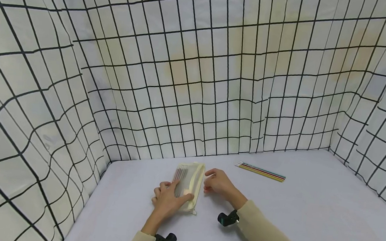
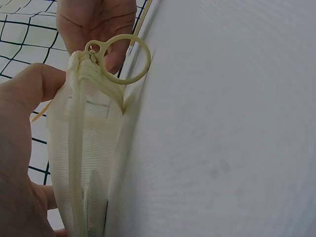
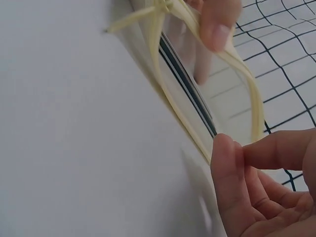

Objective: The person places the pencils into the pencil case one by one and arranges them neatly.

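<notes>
My left hand [image 1: 167,203] grips a pale yellow, see-through zip pouch [image 1: 195,183], thumb at its open rim and fingers on the far side. Several slim pencils [image 1: 180,172] lie inside, showing through the mesh. A cream ring [image 2: 148,61] hangs at the zip end in the left wrist view. Just right of the pouch mouth is my right hand [image 1: 219,183], its fingers loosely bent and nothing seen between them. In the right wrist view the mouth gapes, and dark pencils [image 3: 187,81] inside run toward the right fingertips [image 3: 224,145], which overlap their ends.
Several coloured pencils [image 1: 261,171], yellow, red and green among them, lie side by side on the white table [image 1: 310,209], right of and beyond the right hand. White walls with a black grid [image 1: 197,78] close off the back and sides.
</notes>
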The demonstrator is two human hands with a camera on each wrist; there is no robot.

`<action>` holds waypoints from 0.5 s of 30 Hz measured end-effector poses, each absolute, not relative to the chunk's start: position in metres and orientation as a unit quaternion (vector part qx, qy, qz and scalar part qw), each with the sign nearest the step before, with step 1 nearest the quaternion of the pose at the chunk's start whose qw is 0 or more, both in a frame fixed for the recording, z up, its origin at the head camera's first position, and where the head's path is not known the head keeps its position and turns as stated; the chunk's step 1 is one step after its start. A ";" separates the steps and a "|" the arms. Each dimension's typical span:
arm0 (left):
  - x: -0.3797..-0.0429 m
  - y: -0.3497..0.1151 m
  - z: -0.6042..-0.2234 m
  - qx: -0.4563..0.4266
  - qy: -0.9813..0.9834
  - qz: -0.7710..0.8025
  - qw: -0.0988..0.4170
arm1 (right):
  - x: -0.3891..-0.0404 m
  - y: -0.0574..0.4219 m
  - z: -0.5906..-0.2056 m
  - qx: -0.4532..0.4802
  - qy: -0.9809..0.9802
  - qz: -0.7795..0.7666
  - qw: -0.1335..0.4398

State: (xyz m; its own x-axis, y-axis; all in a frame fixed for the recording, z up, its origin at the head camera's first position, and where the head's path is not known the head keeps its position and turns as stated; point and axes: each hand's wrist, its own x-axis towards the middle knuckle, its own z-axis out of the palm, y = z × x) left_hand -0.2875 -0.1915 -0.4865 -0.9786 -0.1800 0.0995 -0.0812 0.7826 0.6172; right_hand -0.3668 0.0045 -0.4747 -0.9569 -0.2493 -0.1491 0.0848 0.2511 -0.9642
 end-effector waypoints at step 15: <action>-0.287 -0.191 -0.487 0.066 -0.940 -0.324 0.082 | -0.378 0.070 -0.462 -0.108 0.843 -0.521 0.083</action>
State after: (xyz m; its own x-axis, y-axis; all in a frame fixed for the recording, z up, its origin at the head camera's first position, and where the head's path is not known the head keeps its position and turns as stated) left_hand -0.2870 -0.1912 -0.4865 -0.9780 -0.1764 0.1109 -0.0705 0.7812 0.6203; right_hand -0.3778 0.0700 -0.4615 -0.9630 -0.2679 -0.0281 -0.0945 0.4337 -0.8961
